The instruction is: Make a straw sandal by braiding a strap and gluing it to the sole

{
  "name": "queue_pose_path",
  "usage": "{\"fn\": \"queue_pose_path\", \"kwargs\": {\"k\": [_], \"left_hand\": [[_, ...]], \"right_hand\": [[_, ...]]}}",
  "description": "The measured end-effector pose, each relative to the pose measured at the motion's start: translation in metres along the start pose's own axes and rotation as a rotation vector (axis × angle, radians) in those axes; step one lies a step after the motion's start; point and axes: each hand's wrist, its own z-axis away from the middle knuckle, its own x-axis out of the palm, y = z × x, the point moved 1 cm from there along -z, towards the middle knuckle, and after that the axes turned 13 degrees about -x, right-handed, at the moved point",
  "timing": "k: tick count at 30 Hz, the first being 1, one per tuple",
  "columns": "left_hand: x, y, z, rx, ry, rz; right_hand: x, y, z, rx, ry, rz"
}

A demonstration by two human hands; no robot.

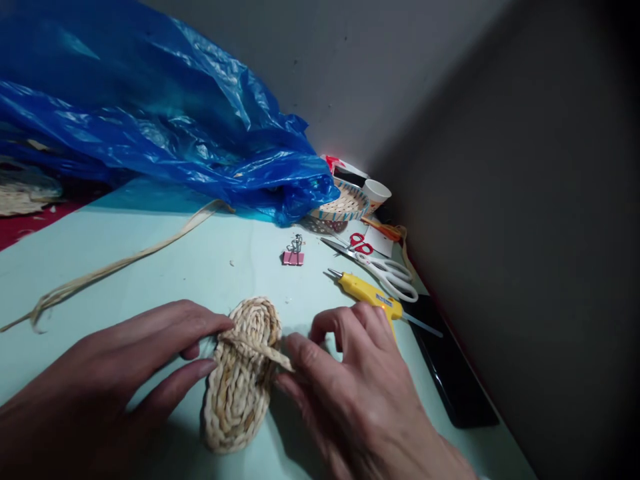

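A slipper-shaped sole (237,397) of coiled, braided straw lies on the pale table, its long side pointing away from me. Across its upper half runs a narrow straw strap (257,345). My left hand (165,353) is at the sole's left edge, fingers stretched out; its index fingertip touches the strap's left end and the thumb, apart from the index, is against the rim. On the right side, my right hand (353,373) pinches the strap's free end between thumb and fingers. Those fingers partly hide that end.
Beyond my right hand lie a yellow glue gun (367,291), white-handled scissors (383,267) and a black phone-like slab (460,380). A pink binder clip (293,257), a woven basket (345,203), a paper cup (377,192) and a blue plastic bag (200,133) stand farther back. Loose straw strands (130,261) lie left.
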Motion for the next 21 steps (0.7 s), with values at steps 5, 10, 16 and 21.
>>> {"fn": "queue_pose_path", "kwargs": {"k": [5,10,16,21], "left_hand": [[-0.001,0.001,0.004,0.05,-0.039,-0.054],[0.001,-0.002,0.007,0.038,-0.066,-0.085],[0.008,0.003,0.004,0.21,0.05,-0.025],[0.013,-0.002,0.006,0.197,0.067,-0.029]], "right_hand": [[-0.007,-0.004,0.0,-0.055,-0.004,0.17],[0.0,-0.003,-0.001,-0.025,0.042,-0.011],[0.003,0.0,-0.008,0.087,0.192,-0.421],[0.007,0.003,-0.008,0.198,0.122,-0.545]]}}
